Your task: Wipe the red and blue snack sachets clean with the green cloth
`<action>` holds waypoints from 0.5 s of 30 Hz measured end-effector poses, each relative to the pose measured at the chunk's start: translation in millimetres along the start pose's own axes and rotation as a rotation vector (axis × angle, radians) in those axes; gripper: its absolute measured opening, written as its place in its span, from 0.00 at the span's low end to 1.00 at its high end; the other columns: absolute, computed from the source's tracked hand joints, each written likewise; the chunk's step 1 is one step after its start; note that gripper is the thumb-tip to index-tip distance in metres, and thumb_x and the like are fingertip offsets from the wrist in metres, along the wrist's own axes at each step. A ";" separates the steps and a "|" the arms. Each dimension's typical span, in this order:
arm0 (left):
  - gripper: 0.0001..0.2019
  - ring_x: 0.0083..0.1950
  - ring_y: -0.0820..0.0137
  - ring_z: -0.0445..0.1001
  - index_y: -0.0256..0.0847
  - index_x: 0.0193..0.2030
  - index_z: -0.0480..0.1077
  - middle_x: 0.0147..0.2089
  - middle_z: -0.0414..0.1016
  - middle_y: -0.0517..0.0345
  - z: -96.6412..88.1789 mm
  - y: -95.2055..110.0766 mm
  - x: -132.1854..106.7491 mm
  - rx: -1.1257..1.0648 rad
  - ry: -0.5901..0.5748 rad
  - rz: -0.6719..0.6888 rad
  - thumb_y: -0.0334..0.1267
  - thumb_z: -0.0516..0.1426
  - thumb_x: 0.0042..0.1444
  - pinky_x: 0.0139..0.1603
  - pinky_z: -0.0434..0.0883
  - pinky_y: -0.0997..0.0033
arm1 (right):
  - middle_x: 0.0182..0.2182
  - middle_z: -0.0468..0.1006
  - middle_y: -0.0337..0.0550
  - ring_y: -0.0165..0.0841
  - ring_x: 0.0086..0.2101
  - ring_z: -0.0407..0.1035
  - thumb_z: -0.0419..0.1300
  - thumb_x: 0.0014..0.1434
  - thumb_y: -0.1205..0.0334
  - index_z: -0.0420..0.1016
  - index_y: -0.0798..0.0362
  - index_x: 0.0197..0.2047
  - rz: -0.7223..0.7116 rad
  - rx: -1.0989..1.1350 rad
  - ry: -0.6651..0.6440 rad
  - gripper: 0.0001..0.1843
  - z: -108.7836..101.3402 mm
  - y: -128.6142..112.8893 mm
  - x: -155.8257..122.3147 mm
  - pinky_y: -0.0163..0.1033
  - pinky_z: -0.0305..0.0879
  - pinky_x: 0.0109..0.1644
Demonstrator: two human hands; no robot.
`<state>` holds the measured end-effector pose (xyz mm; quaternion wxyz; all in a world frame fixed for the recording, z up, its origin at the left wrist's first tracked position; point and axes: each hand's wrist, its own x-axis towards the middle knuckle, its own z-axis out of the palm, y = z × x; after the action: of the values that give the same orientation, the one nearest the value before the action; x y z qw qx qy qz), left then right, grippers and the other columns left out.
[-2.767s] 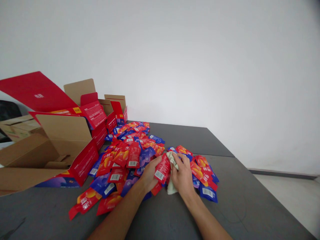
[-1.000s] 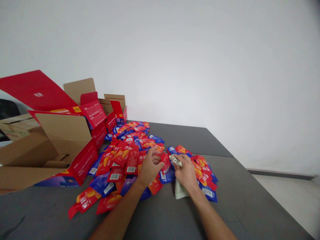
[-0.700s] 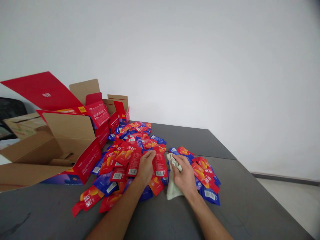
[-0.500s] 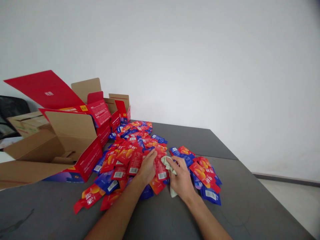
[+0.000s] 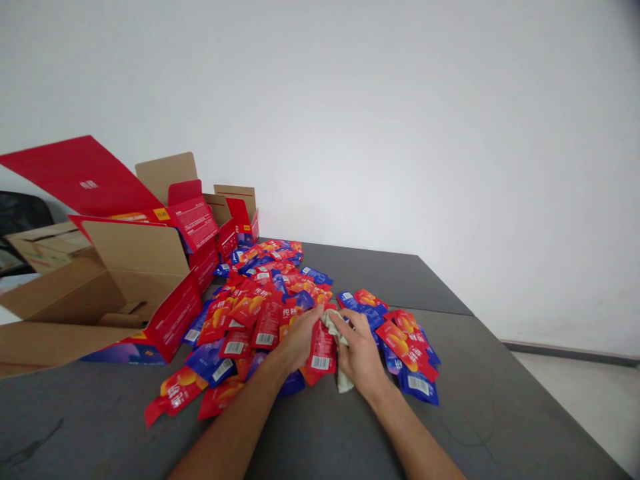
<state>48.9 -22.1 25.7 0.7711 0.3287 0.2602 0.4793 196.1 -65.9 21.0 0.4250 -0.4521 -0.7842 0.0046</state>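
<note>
My left hand (image 5: 300, 339) is closed on the upper left edge of a red pouch (image 5: 321, 347), whose printed back with a white barcode faces me. My right hand (image 5: 361, 350) grips a crumpled pale cloth (image 5: 345, 383), and its top part lies against the pouch's upper right corner. The fingertips of both hands nearly meet there. Left of my hands spreads a heap of red and blue pouches (image 5: 267, 323), many printed with orange fruit. A smaller pile of the same pouches (image 5: 407, 343) lies just right of my right hand.
An open red carton (image 5: 175, 313) with brown inner flaps stands at the left. More open red cartons (image 5: 200, 230) are lined up behind it. A plain brown box (image 5: 53, 247) and a black chair (image 5: 23, 213) are farther left. The dark grey table (image 5: 320, 437) meets a white wall.
My left hand has shifted slightly right and up along the pouch, closer to the cloth. The cloth stays in my right hand. The whole view has moved a little.
</note>
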 end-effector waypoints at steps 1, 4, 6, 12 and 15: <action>0.18 0.45 0.60 0.79 0.36 0.41 0.75 0.40 0.81 0.48 -2.6 -2.0 2.5 0.016 0.039 0.045 0.48 0.65 0.51 0.45 0.73 0.64 | 0.53 0.70 0.47 0.41 0.50 0.63 0.51 0.49 0.81 0.69 0.45 0.62 -0.026 0.002 -0.048 0.38 -1.0 -3.1 0.7 0.48 0.66 0.54; 0.16 0.41 0.62 0.79 0.37 0.41 0.74 0.38 0.80 0.52 -15.3 -2.3 11.8 0.070 0.148 0.147 0.44 0.66 0.49 0.41 0.73 0.66 | 0.51 0.72 0.45 0.40 0.46 0.64 0.51 0.46 0.81 0.72 0.44 0.60 -0.116 0.008 -0.216 0.39 -4.2 -17.0 2.8 0.46 0.66 0.49; 0.15 0.41 0.64 0.78 0.38 0.41 0.74 0.36 0.80 0.54 -25.2 0.8 18.4 0.093 0.234 0.200 0.43 0.66 0.49 0.41 0.74 0.67 | 0.48 0.74 0.44 0.40 0.43 0.64 0.51 0.44 0.80 0.74 0.43 0.58 -0.163 0.014 -0.302 0.39 -5.5 -24.4 3.1 0.45 0.66 0.46; 0.11 0.48 0.68 0.76 0.42 0.40 0.73 0.41 0.79 0.57 -40.5 7.5 28.9 0.080 0.504 0.298 0.34 0.65 0.48 0.49 0.71 0.70 | 0.49 0.74 0.45 0.40 0.48 0.66 0.51 0.43 0.81 0.75 0.46 0.55 -0.099 0.096 -0.195 0.37 -2.9 -13.0 -0.3 0.47 0.66 0.52; 0.11 0.43 0.68 0.77 0.42 0.39 0.72 0.38 0.78 0.58 -38.9 8.1 26.6 0.025 0.503 0.260 0.32 0.62 0.47 0.46 0.72 0.69 | 0.50 0.72 0.48 0.41 0.51 0.66 0.52 0.50 0.79 0.75 0.48 0.54 0.063 0.123 0.040 0.30 -1.1 -0.3 0.9 0.49 0.66 0.56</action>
<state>27.2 14.7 4.3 0.6100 0.2398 0.4049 0.6375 196.4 -65.9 22.5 0.4673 -0.4495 -0.7591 0.0573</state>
